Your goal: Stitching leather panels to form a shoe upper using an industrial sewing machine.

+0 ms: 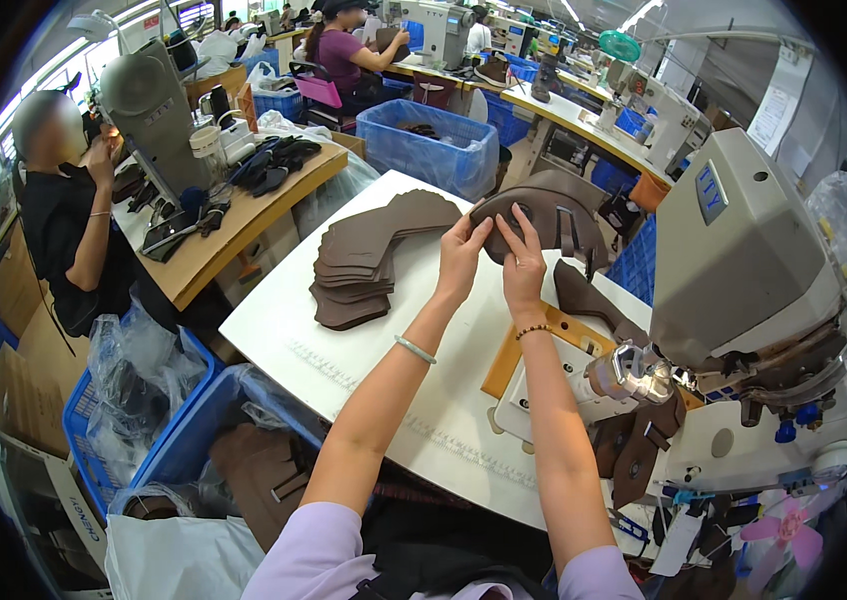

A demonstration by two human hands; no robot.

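Grasping a dark brown, curved-edged panel [542, 213] with left hand [460, 260] and right hand [523, 270]

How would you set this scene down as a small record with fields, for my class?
Left hand: holding a rounded, dark-brown, leather-like piece
Right hand: holding the same piece, fingers over its face
Work surface: white, flat tabletop
Left of the hands: overlapping stack of flat, dark-brown, leather-like pieces
At right: large, angular grey machine
Beyond the tabletop: blue plastic bin
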